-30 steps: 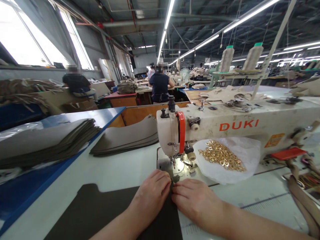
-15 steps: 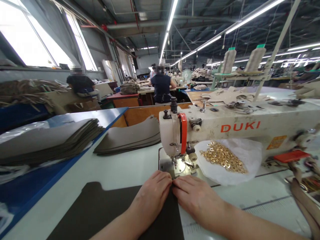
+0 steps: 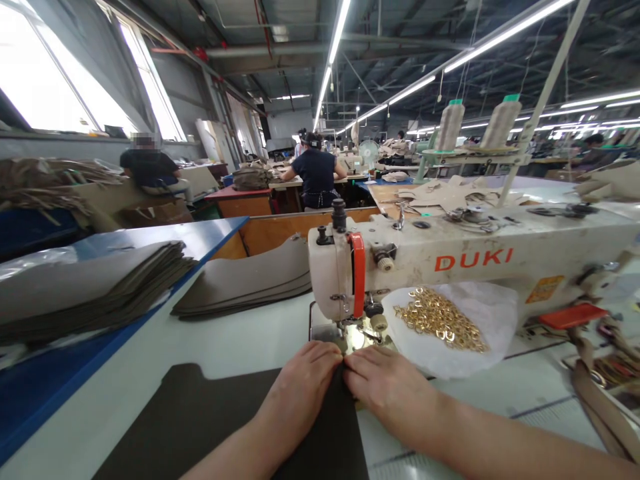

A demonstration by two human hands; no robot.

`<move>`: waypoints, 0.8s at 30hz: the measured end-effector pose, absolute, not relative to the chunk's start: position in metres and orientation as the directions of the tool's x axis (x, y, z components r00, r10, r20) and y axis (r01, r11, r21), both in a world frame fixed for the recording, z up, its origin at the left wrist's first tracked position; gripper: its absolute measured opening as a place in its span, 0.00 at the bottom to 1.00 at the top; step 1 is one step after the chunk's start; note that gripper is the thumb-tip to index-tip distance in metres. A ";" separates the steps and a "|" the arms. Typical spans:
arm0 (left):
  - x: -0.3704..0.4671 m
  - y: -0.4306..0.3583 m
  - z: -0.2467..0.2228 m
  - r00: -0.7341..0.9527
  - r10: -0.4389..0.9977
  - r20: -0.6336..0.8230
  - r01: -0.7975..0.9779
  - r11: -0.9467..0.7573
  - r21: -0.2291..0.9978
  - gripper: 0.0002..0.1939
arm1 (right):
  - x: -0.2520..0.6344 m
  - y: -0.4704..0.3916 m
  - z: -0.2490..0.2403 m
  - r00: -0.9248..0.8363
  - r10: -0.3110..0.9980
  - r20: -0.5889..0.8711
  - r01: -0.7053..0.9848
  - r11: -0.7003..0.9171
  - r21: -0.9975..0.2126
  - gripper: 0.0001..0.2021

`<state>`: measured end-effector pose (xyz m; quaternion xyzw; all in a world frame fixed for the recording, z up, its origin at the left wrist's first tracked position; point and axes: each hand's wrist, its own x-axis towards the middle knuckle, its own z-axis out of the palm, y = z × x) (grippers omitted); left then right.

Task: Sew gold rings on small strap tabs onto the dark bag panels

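Note:
A dark grey-brown fabric panel (image 3: 215, 427) lies flat on the pale table, its far right corner just in front of the needle of the sewing machine (image 3: 410, 257). My left hand (image 3: 307, 377) is closed on the panel's edge near that corner, thumb and fingers pinched. Right beside it, my right hand (image 3: 383, 380) pinches the same corner from the other side, the fingertips of both hands almost meeting. What lies between the fingertips is mostly hidden. The lit metal needle plate (image 3: 356, 338) is directly beyond my fingers.
Gold metal rings (image 3: 443, 320) lie on a white sheet (image 3: 500, 313) under the machine arm. Stacked panels (image 3: 245, 280) rest behind the left hand, with another stack (image 3: 90, 280) on the blue-edged table. Thread cones (image 3: 501, 122) stand at the back right. Co-workers (image 3: 315, 173) sit farther off.
The view has shifted slightly, so the machine and stacks sit a little farther left. Both hands stay pinched at the panel's corner, nearly unmoved. A co-worker ahead has moved an arm outward.

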<state>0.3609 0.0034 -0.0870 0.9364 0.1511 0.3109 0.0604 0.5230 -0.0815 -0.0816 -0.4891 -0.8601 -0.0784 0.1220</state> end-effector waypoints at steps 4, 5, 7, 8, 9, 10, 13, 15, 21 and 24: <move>0.371 0.017 -0.090 0.769 0.324 0.551 0.256 -0.946 0.200 0.11 | 0.532 -0.072 -0.082 -0.482 0.832 0.275 0.867 0.499 0.009 0.02; 0.372 0.020 -0.091 0.770 0.326 0.549 0.257 -0.945 0.200 0.10 | 0.533 -0.071 -0.083 -0.477 0.832 0.282 0.867 0.498 -0.002 0.03; 0.374 0.024 -0.093 0.767 0.329 0.551 0.259 -0.944 0.203 0.10 | 0.536 -0.068 -0.086 -0.466 0.832 0.301 0.868 0.496 -0.027 0.03; 0.374 0.026 -0.093 0.765 0.329 0.553 0.258 -0.944 0.204 0.10 | 0.537 -0.067 -0.087 -0.461 0.833 0.306 0.868 0.495 -0.038 0.04; 0.374 0.028 -0.094 0.764 0.327 0.557 0.257 -0.945 0.202 0.10 | 0.537 -0.067 -0.088 -0.458 0.833 0.309 0.868 0.494 -0.044 0.04; 0.375 0.029 -0.094 0.761 0.325 0.562 0.257 -0.946 0.198 0.10 | 0.538 -0.066 -0.089 -0.457 0.834 0.309 0.869 0.492 -0.044 0.05; 0.376 0.032 -0.093 0.741 0.308 0.597 0.254 -0.951 0.176 0.11 | 0.538 -0.064 -0.089 -0.445 0.845 0.296 0.880 0.473 -0.026 0.05; 0.377 0.033 -0.093 0.727 0.309 0.613 0.253 -0.951 0.179 0.11 | 0.538 -0.063 -0.087 -0.440 0.851 0.286 0.886 0.463 -0.015 0.05; 0.377 0.034 -0.090 0.718 0.323 0.616 0.245 -0.946 0.210 0.11 | 0.537 -0.063 -0.084 -0.444 0.850 0.285 0.885 0.465 -0.009 0.05; 0.376 0.034 -0.090 0.721 0.335 0.606 0.251 -0.942 0.222 0.11 | 0.536 -0.063 -0.084 -0.442 0.851 0.285 0.886 0.463 -0.008 0.05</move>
